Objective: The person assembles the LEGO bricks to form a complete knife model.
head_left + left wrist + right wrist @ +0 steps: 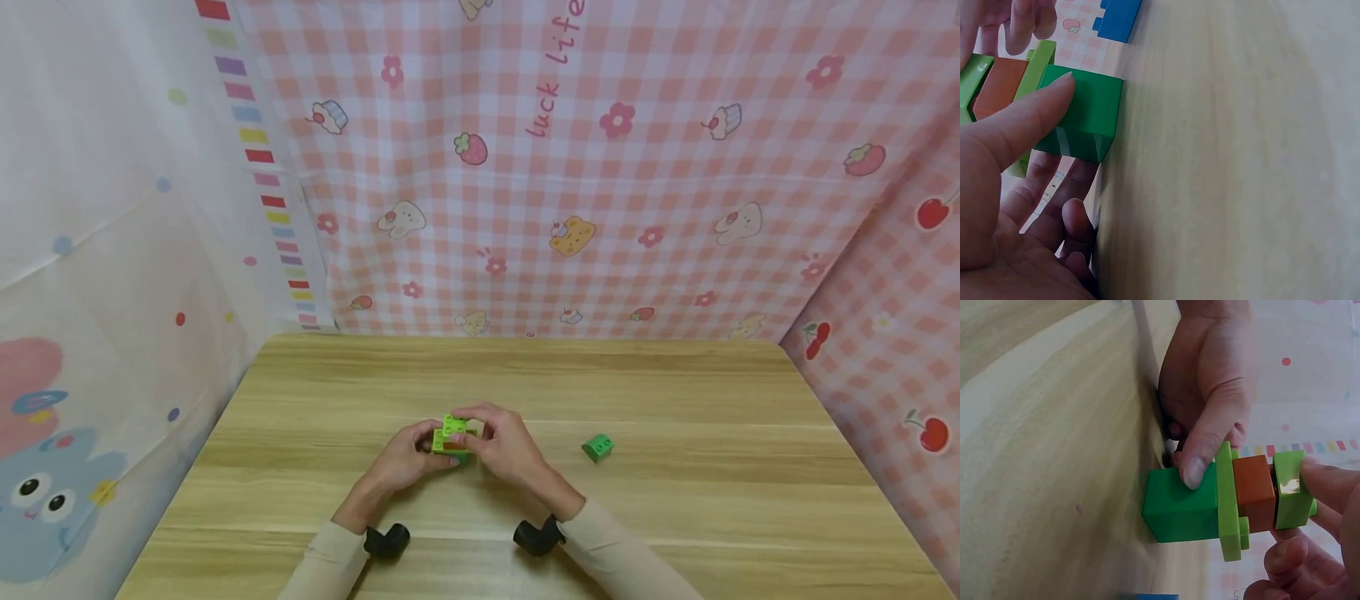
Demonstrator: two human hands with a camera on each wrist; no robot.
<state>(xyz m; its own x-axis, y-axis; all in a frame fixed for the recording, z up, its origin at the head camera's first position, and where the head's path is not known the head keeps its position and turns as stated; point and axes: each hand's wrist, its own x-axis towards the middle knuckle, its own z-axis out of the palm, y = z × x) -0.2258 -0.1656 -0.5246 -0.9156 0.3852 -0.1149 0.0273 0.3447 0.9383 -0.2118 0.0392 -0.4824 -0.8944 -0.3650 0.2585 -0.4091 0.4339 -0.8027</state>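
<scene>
A small stack of toy building bricks stands on the table between my hands. Its base is a dark green brick (1182,503), topped by a thin lime-green plate (1229,506) and an orange-brown brick (1255,492). My left hand (405,455) grips the dark green base, thumb on the near side and fingers behind. At the top, my right hand (504,443) pinches a lime-green brick (1292,489) between thumb and fingers. A narrow dark gap shows between this brick and the orange-brown one in the right wrist view.
A green brick with a curved side (598,447) lies on the wooden table (675,500) to the right. Part of a blue brick (1119,19) shows in the wrist views. A checked cloth (600,183) hangs along the table's back edge.
</scene>
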